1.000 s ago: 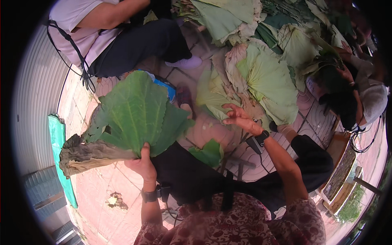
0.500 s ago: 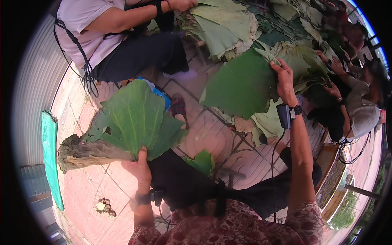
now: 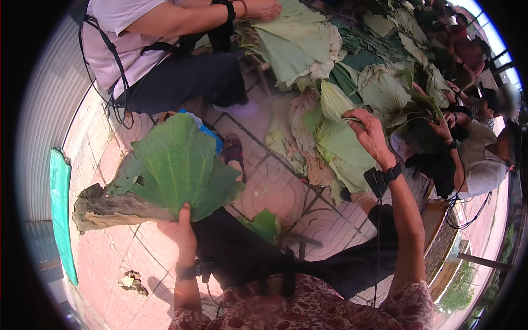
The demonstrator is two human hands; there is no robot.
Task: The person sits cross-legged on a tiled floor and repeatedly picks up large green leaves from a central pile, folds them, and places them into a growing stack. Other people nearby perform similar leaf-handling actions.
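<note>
My left hand [image 3: 180, 231] is closed on the lower end of a bundle of large lotus leaves [image 3: 170, 159], thumb on top. The front leaf is broad and green; a dry, brown, rolled leaf [image 3: 118, 213] sticks out to the left beneath it. Ahead on the right, my right hand [image 3: 369, 135] pinches the edge of a pale green lotus leaf [image 3: 335, 103] between thumb and fingers. That leaf is folded up from the near edge of the leaf pile [image 3: 379, 88]. Pale and browned leaves [image 3: 344, 146] hang below it, over the paving.
A person in a pale shirt [image 3: 129, 25] sits at far left, hands on a leaf stack [image 3: 297, 41]. Other people [image 3: 484, 159] work along the right side. A green leaf [image 3: 265, 224] lies by my knee, and a dry leaf scrap [image 3: 133, 282] on the pink paving.
The dark green leaf spread out from my right hand no longer shows there; that hand is now lower, on a pale leaf's edge. My left hand keeps its leaves, shifted little.
</note>
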